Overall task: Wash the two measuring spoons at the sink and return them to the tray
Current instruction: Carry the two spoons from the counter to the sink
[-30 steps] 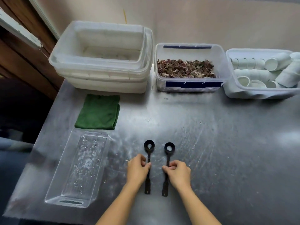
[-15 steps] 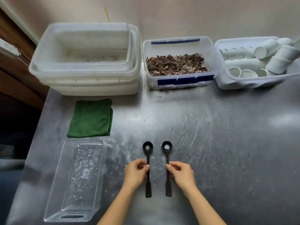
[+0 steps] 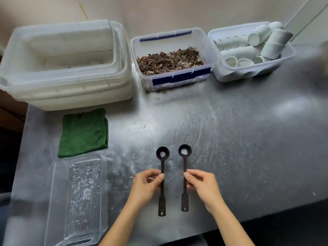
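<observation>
Two black measuring spoons lie side by side over the metal table, bowls pointing away from me. My left hand [image 3: 146,186] pinches the handle of the left spoon [image 3: 162,174]. My right hand [image 3: 202,187] pinches the handle of the right spoon [image 3: 185,167]. Each bowl holds a little white residue. A clear plastic tray [image 3: 78,197], wet with droplets, sits at the near left, apart from both hands. No sink is in view.
A folded green cloth [image 3: 83,132] lies beyond the tray. At the back stand stacked white tubs [image 3: 65,66], a clear box of dried brown flakes [image 3: 173,59], and a bin of white cups [image 3: 250,48]. The table's front edge runs close under my forearms.
Both hands have slid slightly up the spoon handles and tightened their pinch. The camera view has shifted left and tilted, so the tubs and bins sit lower in frame.
</observation>
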Available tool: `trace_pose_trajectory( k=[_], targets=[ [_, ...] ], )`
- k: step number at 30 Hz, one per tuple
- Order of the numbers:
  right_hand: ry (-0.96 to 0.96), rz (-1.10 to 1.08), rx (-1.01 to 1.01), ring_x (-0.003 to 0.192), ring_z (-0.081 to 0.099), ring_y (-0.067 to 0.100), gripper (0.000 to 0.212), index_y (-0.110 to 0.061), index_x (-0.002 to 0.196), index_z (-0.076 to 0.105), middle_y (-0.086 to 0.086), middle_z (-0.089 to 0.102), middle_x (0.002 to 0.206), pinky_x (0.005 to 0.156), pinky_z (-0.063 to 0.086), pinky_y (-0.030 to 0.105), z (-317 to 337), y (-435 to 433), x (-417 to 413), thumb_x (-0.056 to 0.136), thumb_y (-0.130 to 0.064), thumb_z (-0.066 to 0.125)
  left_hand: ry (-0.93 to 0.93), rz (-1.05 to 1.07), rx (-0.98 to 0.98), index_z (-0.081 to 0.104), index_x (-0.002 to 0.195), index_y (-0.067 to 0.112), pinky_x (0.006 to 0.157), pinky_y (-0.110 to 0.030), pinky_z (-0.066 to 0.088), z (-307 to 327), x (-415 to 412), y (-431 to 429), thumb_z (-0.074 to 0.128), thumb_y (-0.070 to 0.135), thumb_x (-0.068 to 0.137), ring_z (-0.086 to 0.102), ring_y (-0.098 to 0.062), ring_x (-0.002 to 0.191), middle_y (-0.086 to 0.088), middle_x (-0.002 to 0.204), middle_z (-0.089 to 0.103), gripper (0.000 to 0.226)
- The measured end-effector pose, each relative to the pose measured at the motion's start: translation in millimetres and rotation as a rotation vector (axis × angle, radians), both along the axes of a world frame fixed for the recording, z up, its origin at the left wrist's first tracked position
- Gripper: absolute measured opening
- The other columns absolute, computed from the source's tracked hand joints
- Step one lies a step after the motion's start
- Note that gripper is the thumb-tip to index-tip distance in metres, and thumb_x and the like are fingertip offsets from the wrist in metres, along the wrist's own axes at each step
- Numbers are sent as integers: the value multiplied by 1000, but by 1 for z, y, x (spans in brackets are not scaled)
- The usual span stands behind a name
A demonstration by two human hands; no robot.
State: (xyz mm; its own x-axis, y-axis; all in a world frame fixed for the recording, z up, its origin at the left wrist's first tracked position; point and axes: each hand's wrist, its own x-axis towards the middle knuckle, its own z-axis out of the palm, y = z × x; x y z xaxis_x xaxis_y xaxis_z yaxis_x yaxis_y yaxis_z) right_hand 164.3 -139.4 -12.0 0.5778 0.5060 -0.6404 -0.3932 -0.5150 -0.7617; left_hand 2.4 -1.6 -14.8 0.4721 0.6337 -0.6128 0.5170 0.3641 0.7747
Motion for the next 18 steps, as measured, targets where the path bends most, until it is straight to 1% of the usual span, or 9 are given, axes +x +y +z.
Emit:
trace_pose_trajectory(
  k=[1,3,6,8,10,14,16,18],
  targets=[
    [12,-23,15,87,78,15,15,-28,88,84,2,83,90,76,63,27,6,-5,-2,91,-16,75,-3,-24,8,78,92,15,72,-28,61,5,1,-2,75,25,89,73,-24,83,-9,87,77,11],
    [30,-57,52,89,79,17,14,-26,91,84,3,83,92,75,63,26,19,-16,-8,91,-16,75,-16,-74,20,78,90,16,77,-36,63,13,4,-7,75,26,89,73,-27,83,-8,85,77,11],
    [25,-122,99,87,79,17,18,-31,91,84,4,83,91,71,61,21,36,-34,-15,91,-15,74,-42,-138,30,79,89,15,80,-42,62,22,9,-16,76,26,88,74,-26,79,-8,82,78,12],
    [34,-189,124,86,79,17,17,-29,91,84,6,83,90,70,61,20,46,-48,-20,90,-15,75,-60,-167,30,79,89,14,80,-42,63,29,13,-21,76,26,87,74,-20,74,-8,80,78,13],
    [54,-243,146,86,79,18,12,-24,93,84,9,82,91,70,61,21,54,-63,-24,90,-16,76,-83,-204,25,79,85,14,76,-39,63,37,17,-27,76,26,88,73,-16,69,-7,76,78,13],
    [30,-351,164,84,78,20,9,-16,94,84,11,82,88,69,61,23,64,-98,-29,88,-17,78,-117,-293,11,79,83,13,73,-38,64,54,27,-47,76,26,88,73,-19,67,-11,75,77,14],
    [3,-398,159,84,78,21,9,-16,94,84,11,81,88,70,61,25,70,-119,-31,87,-18,79,-121,-348,14,79,83,14,70,-34,63,63,34,-62,75,25,89,75,-20,67,-11,74,77,14],
    [-18,-433,162,85,78,21,9,-19,93,84,10,81,88,70,61,24,76,-142,-34,87,-20,78,-124,-407,14,79,82,12,72,-35,63,71,41,-80,73,24,91,76,-20,68,-10,74,78,16]
  ],
)
